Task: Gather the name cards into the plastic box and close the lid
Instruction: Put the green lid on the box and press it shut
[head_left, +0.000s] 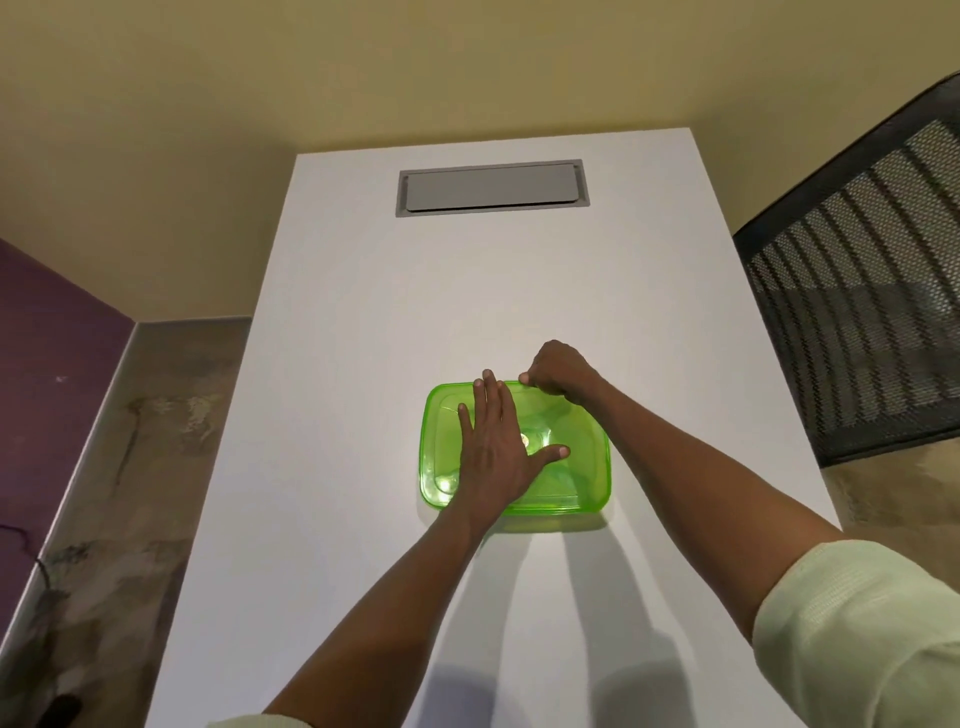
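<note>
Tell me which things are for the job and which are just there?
For the job: green see-through plastic box, its green lid, left hand flat on lid, right hand at far rim.
Just there: white table, grey rectangular hatch, black mesh chair.

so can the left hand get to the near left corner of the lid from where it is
Probably yes: the left hand lies flat on the green lid, and that corner sits just beside its wrist with nothing covering it. The right hand is at the far edge.

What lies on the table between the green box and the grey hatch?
Nothing: in the head view the white table is bare between the green box and the grey hatch. No cards show there.
</note>
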